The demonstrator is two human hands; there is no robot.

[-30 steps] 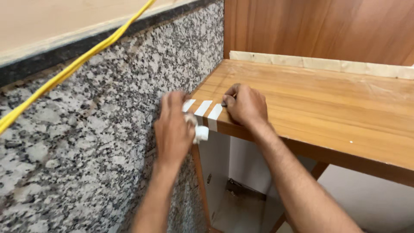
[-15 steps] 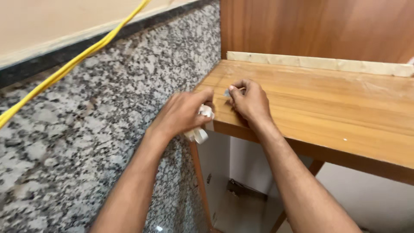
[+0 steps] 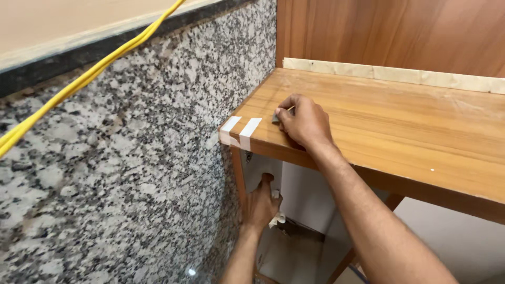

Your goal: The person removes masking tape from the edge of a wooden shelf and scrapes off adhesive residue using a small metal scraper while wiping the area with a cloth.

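Up on the near left corner of the wooden desk, the right hand is resting knuckles-up with its grip pinched tight on a small grey-white scrap of tape, plus what looks like a thin pale sliver poking out by the thumb, can't really tell what that is. Just left of it, two short white tape strips are stuck side by side across the desk edge, folding over the front lip, right where the desk meets the speckled granite wall.

Under the desk, the left hand is down near the wooden leg, fingers curled closed around a crumpled white wad of tape or paper that sticks out below the palm. A yellow cable runs diagonally across the top of the granite, and a pale strip lines the back of the desk against the wood panel.
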